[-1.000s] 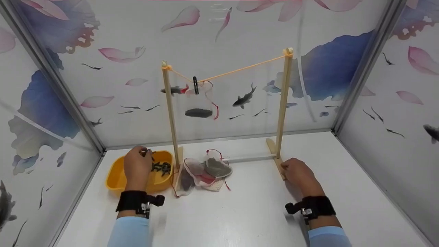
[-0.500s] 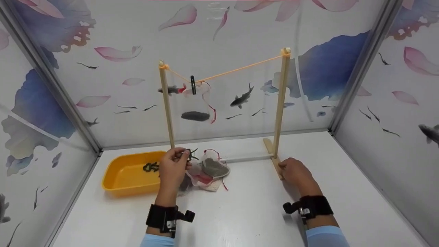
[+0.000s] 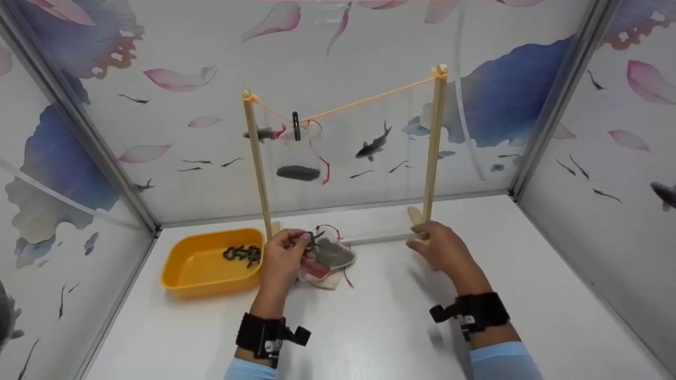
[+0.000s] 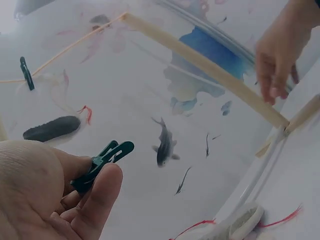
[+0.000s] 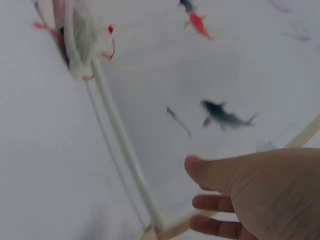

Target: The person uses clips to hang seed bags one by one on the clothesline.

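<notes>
My left hand (image 3: 285,256) pinches a dark green clothespin (image 4: 102,165) between thumb and fingers, in front of the left post. Below it lies a pile of small mesh sachets (image 3: 334,254) with red cords, partly hidden by that hand. My right hand (image 3: 443,244) is beside the foot of the right wooden post (image 3: 434,153), thumb and fingers apart, holding nothing. An orange cord (image 3: 369,101) runs between the two posts. From it hangs a sheer drawstring bag (image 3: 299,158) with dark contents, held by another clothespin (image 3: 296,126).
A yellow basin (image 3: 198,264) with several dark green clothespins (image 3: 244,254) stands left of the rack. A white bar (image 3: 383,239) joins the posts low down, close over the white table (image 3: 359,327). Panels printed with fish and petals (image 3: 338,68) enclose the back and sides.
My left hand has moved right from the yellow basin to the sachets, carrying a clothespin. My right hand has left the right post's foot, shifted up slightly and spread its fingers.
</notes>
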`<action>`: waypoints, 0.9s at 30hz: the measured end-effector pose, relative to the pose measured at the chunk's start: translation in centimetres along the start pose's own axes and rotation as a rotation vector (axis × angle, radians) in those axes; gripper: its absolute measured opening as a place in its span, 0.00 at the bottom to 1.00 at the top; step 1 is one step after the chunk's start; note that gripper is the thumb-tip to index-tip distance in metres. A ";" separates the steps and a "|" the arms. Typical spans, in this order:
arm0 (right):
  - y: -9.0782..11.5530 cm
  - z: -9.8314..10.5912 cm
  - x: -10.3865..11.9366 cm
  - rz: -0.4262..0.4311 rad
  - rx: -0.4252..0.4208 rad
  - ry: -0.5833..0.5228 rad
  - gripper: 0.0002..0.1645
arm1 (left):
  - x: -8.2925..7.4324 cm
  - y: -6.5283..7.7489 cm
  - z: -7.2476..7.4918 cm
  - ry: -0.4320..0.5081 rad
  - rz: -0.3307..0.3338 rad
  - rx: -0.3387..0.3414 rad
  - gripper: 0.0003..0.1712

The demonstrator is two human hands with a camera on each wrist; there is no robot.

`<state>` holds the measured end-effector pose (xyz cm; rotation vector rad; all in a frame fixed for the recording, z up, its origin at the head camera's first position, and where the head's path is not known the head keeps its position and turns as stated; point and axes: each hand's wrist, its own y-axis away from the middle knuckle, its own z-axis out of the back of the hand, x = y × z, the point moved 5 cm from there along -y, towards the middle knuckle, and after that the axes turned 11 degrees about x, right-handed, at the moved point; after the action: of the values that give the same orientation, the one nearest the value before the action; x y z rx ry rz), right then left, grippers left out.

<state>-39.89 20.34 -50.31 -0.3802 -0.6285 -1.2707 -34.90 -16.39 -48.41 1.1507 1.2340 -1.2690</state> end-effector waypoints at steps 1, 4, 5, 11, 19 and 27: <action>0.2 -0.1 1.6 0.053 -0.013 -0.016 0.31 | -0.1 0.1 -0.6 0.013 0.002 0.025 0.09; 0.8 -1.1 6.0 0.250 -0.022 -0.037 0.35 | -0.2 0.5 -2.4 0.040 0.012 0.089 0.09; 1.0 -1.5 7.4 0.317 -0.015 -0.046 0.37 | -0.3 0.6 -2.9 0.057 0.012 0.108 0.10; 2.0 -3.5 12.1 0.569 0.009 -0.085 0.39 | -0.4 1.2 -5.2 0.180 -0.015 0.168 0.10; 2.6 -3.2 12.2 0.611 -0.055 -0.094 0.28 | -0.2 1.3 -7.0 0.251 -0.025 0.261 0.11; 2.1 -2.0 10.7 0.565 -0.131 -0.057 0.27 | 2.6 -0.6 -5.1 -0.107 0.073 0.097 0.15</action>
<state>-35.70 11.57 -44.98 -0.6528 -0.4416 -0.7617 -35.70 -11.34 -51.12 1.1707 1.0523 -1.3306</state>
